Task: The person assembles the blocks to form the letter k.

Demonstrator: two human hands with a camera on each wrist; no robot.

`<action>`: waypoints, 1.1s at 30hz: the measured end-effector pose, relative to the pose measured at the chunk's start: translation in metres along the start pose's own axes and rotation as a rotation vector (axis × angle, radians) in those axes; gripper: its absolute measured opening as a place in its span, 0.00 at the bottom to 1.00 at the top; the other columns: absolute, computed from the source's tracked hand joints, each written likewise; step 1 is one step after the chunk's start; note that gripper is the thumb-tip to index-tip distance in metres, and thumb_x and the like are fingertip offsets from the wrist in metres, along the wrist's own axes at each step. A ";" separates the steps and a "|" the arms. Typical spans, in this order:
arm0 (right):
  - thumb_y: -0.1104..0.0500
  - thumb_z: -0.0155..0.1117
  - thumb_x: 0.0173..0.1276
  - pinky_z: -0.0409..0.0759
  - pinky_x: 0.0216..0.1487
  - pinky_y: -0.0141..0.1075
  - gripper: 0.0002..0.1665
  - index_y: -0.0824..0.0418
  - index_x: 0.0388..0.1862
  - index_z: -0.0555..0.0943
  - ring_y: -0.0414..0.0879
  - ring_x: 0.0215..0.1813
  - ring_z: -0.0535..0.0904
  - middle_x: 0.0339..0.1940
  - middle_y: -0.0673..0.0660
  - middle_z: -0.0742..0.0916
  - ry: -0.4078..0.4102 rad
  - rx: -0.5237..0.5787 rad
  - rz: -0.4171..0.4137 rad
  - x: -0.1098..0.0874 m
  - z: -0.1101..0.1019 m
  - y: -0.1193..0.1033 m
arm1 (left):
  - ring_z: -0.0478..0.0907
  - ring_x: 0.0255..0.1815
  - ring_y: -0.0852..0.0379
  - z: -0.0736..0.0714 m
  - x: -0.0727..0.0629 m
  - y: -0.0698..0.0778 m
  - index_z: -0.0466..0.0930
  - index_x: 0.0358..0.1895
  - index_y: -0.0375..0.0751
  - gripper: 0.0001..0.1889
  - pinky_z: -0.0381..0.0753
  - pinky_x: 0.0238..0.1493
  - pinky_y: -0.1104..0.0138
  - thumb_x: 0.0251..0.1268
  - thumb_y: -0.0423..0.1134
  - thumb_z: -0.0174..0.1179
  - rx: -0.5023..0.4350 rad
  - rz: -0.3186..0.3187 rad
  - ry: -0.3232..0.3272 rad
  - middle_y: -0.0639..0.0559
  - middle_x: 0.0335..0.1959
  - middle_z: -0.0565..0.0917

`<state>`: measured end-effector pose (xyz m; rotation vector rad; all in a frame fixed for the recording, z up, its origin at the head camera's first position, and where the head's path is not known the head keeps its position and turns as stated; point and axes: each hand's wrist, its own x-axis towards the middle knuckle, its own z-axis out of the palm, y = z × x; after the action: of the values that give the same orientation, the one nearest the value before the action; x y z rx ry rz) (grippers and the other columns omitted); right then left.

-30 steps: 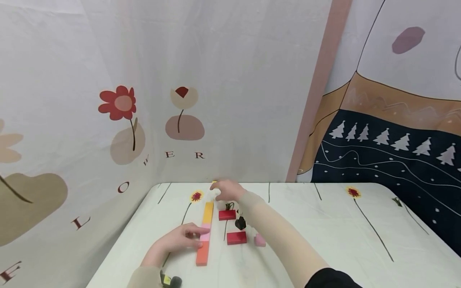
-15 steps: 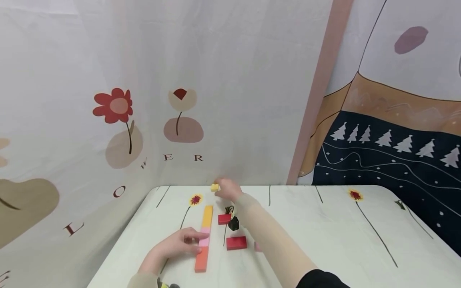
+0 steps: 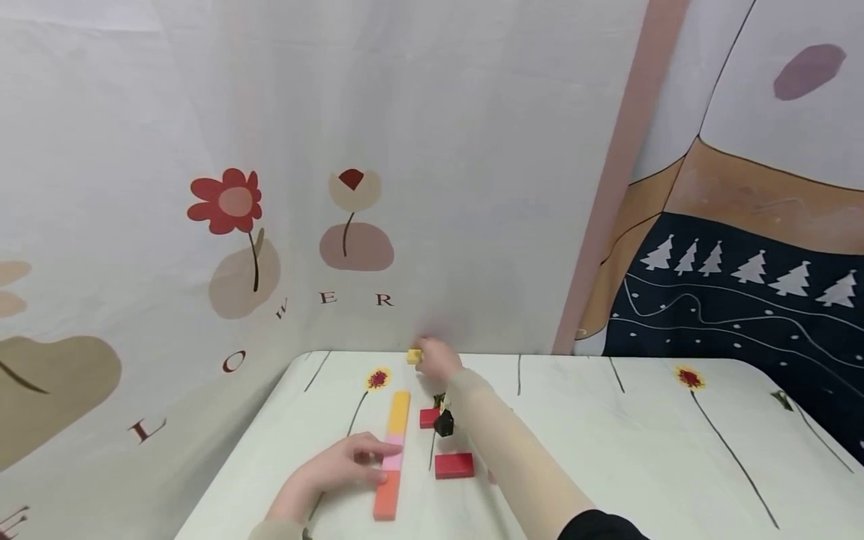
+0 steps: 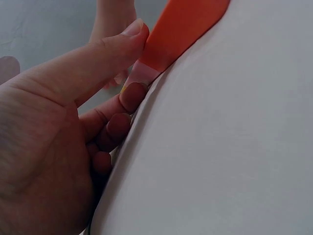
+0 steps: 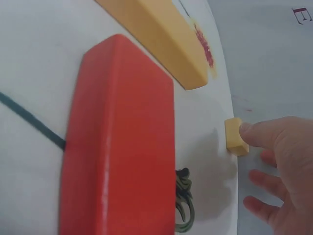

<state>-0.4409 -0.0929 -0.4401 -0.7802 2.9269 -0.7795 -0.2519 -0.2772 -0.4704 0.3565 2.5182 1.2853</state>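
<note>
A row of long blocks lies end to end on the white cloth: an orange-red block (image 3: pixel 387 498) nearest, a pink block (image 3: pixel 391 459) in the middle, a yellow block (image 3: pixel 399 411) farthest. At the row's left side is my left hand (image 3: pixel 340 469). Its thumb touches the orange-red block, and the index finger lies at the pink one; the other fingers hang loosely bent. Out at the table's far edge my right hand (image 3: pixel 439 360) holds a small yellow block (image 3: pixel 413 357). The thumb is on that block in the right wrist view, where the index fingertip is hidden.
Two red blocks (image 3: pixel 454 466) lie right of the row, the farther partly hidden by the right wrist's black camera (image 3: pixel 443 424). A pink piece (image 3: pixel 492 477) shows beside the right forearm. A curtain hangs behind the far edge.
My right hand has drawn back slightly, so the small yellow block, mostly covered earlier, now shows at its fingers. The left hand stays at the row. The head view has shifted slightly.
</note>
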 end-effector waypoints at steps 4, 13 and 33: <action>0.62 0.69 0.63 0.77 0.51 0.42 0.22 0.56 0.58 0.80 0.46 0.49 0.79 0.48 0.52 0.84 0.007 0.014 0.012 0.003 0.007 0.002 | 0.70 0.47 0.52 0.000 -0.002 0.000 0.83 0.55 0.59 0.22 0.67 0.52 0.54 0.55 0.45 0.71 0.006 0.028 0.004 0.57 0.44 0.79; 0.62 0.65 0.66 0.75 0.57 0.44 0.23 0.54 0.60 0.80 0.48 0.57 0.78 0.54 0.52 0.84 0.004 -0.021 0.024 0.003 0.013 0.005 | 0.70 0.46 0.52 0.002 -0.002 0.001 0.83 0.54 0.63 0.21 0.69 0.49 0.54 0.54 0.47 0.71 0.019 0.002 0.004 0.57 0.43 0.78; 0.64 0.66 0.65 0.78 0.50 0.43 0.15 0.60 0.51 0.85 0.49 0.50 0.81 0.47 0.54 0.87 0.121 0.074 0.012 0.002 0.020 0.006 | 0.69 0.44 0.52 0.002 -0.003 0.003 0.83 0.54 0.61 0.21 0.69 0.47 0.55 0.55 0.45 0.71 0.012 -0.019 0.010 0.56 0.42 0.77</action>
<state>-0.4426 -0.0985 -0.4599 -0.7337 2.9846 -0.9604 -0.2483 -0.2754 -0.4686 0.3286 2.5323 1.2687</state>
